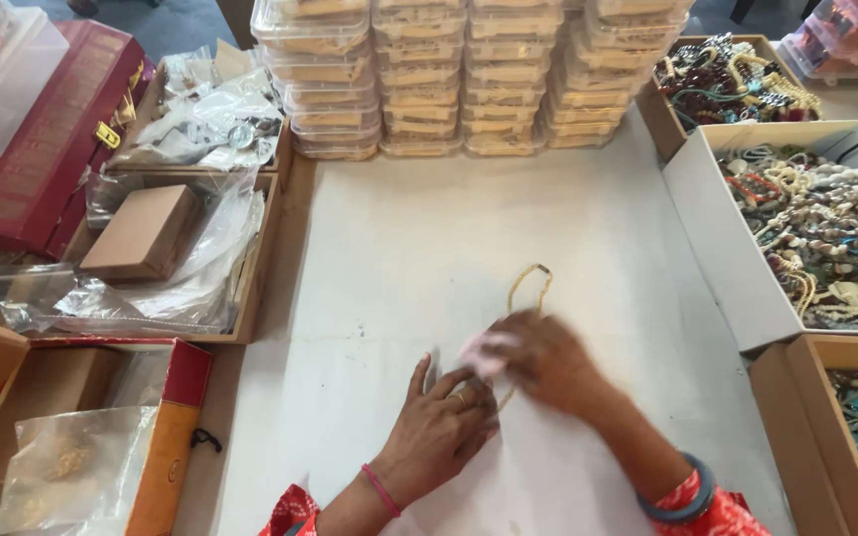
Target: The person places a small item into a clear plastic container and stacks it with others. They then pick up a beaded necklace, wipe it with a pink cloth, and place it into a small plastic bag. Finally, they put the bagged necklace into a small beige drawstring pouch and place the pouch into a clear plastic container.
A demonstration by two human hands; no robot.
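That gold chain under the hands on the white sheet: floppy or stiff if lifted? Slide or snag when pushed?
Probably floppy: the gold chain lies in a loose, narrow loop. Likely light, being thin. Pushed, it would likely bunch rather than slide whole on the white sheet; the left hand is pinning it while the right hand works.

Stacks of clear plastic lidded boxes (pixel 469 74): four
Open boxes of mixed bead jewellery (pixel 816 228): three
Thin gold chain necklace (pixel 530 283): one
Hands (pixel 439 427): two

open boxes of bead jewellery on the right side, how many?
3: a brown box at top right, a white box below it, and a brown box at bottom right, cut off by the frame. More may lie out of view.
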